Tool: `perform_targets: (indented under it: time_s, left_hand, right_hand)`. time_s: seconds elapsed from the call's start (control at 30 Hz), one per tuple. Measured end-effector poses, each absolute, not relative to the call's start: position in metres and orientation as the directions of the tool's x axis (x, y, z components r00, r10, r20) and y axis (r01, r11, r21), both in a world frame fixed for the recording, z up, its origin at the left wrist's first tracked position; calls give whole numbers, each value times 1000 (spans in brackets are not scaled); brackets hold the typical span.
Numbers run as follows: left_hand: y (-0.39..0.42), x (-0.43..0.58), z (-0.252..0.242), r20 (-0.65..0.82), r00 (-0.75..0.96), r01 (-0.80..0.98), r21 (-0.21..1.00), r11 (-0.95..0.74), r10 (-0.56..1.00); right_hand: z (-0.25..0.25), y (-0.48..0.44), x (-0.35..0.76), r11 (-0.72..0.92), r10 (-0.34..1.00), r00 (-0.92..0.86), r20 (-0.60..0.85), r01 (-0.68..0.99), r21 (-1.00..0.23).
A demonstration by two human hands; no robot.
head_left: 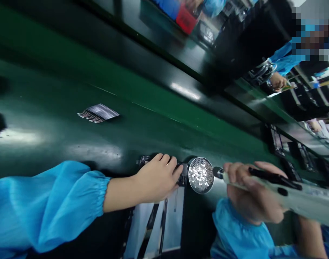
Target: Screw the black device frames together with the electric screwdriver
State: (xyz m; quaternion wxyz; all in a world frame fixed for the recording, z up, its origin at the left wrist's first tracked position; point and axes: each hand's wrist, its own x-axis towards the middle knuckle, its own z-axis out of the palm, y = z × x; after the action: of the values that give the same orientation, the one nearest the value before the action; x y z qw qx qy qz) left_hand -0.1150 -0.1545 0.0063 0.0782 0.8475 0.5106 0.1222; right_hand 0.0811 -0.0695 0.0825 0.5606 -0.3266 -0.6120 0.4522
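Observation:
My left hand (159, 177), in a blue sleeve, is closed over a dark device (183, 175) at the top of a pale panel (173, 219) with dark strips across it. Right of the device stands a round metal dish (201, 175) full of small shiny pieces. In my right hand (252, 190) is a pale electric screwdriver (302, 199), held nearly level, its dark tip end at the dish's right rim. The right hand and the tool are blurred by motion.
A flat bundle of small strips with wires (101, 112) lies on the green work surface (53, 118). A raised dark ledge (164, 72) runs diagonally behind. Beyond it are a red bin (186, 19), another person's hand (278, 81) and several dark units at the right.

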Motion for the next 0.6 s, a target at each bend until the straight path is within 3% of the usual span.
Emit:
perform_targets:
  time_s: [0.1, 0.37, 0.5, 0.6]
  left_hand:
    - [-160, -113, 5, 169, 466, 849, 190, -492, 869]
    - [-160, -112, 10, 177, 477, 857, 124, -501, 861]
    - [-191, -107, 15, 286, 441, 867, 108, -486, 851]
    - [-243, -95, -4, 380, 540, 798, 53, -600, 751]
  right_hand:
    - [86, -48, 92, 443, 896, 3, 445, -102, -891]
    - [76, -11, 105, 509, 859, 146, 491, -141, -849]
    - [68, 5, 111, 514, 852, 204, 482, -151, -845]
    - [61, 16, 115, 485, 856, 277, 437, -139, -863]
